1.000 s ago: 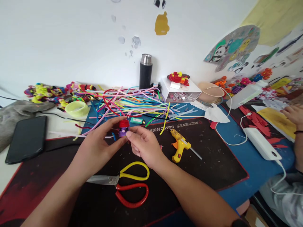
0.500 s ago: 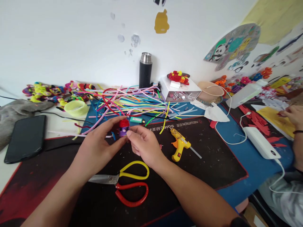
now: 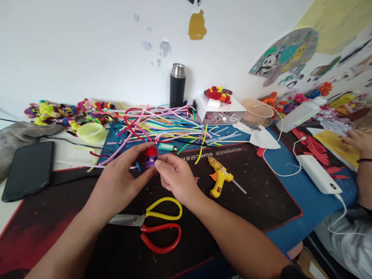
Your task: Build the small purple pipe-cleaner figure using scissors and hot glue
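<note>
Both of my hands meet over the black desk mat [image 3: 261, 193], holding a small red and purple pipe-cleaner piece [image 3: 151, 156]. My left hand [image 3: 119, 182] wraps its fingers round the piece from the left. My right hand [image 3: 176, 178] pinches its right side with thumb and fingertips. Just below my hands lie scissors [image 3: 157, 223] with one yellow and one red handle. A yellow glue gun [image 3: 219, 176] lies on the mat to the right of my right hand.
A heap of coloured pipe cleaners [image 3: 162, 124] spreads behind my hands, with a black flask [image 3: 177, 86] and a white box [image 3: 222, 110] beyond. A dark phone [image 3: 29, 170] lies far left. Another person's hand [image 3: 360, 141] rests on yellow paper at the right, near a white power bank [image 3: 318, 174].
The view has drifted slightly; my hands keep the same hold on the red and purple piece. Nothing else has moved.
</note>
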Action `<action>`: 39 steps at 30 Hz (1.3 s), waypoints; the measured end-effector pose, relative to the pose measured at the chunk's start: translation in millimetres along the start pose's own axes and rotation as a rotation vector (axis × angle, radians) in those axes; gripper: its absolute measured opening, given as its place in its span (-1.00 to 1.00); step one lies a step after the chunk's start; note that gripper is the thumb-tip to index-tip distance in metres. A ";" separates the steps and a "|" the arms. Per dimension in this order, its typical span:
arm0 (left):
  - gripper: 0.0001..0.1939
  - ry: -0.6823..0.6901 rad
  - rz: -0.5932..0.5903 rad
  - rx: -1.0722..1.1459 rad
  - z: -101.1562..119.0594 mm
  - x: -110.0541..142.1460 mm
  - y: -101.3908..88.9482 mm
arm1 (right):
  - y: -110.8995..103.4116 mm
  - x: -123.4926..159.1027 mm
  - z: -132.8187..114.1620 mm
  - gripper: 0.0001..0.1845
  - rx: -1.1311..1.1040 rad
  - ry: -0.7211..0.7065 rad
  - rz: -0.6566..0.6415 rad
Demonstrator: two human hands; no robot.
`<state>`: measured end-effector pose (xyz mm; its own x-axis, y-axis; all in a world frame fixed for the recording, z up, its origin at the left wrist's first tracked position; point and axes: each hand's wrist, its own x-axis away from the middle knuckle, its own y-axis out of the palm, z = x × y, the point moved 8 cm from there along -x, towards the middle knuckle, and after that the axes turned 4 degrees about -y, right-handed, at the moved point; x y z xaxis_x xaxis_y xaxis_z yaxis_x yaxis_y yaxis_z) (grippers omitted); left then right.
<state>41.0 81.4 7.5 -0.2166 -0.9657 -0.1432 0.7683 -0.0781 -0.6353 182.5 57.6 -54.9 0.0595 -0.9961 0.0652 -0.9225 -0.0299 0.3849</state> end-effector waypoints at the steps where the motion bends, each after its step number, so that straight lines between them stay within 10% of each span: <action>1: -0.46 -0.002 -0.002 0.001 0.1 -0.2 0.2 | -0.1 0.1 0.0 -0.60 -0.001 0.002 0.003; 21: -0.26 -0.154 -0.278 0.483 -11.2 -0.1 18.3 | -1.7 -0.7 -1.4 -0.65 0.037 0.011 0.005; 39: -0.18 -0.140 -0.219 0.481 -12.1 -2.5 22.0 | 1.3 -0.4 -1.4 -0.59 -0.046 0.011 -0.016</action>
<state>51.2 85.2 -15.3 -0.3453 -0.9353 0.0769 0.9102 -0.3538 -0.2154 181.8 58.1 -53.1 0.0780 -0.9946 0.0685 -0.9028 -0.0413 0.4280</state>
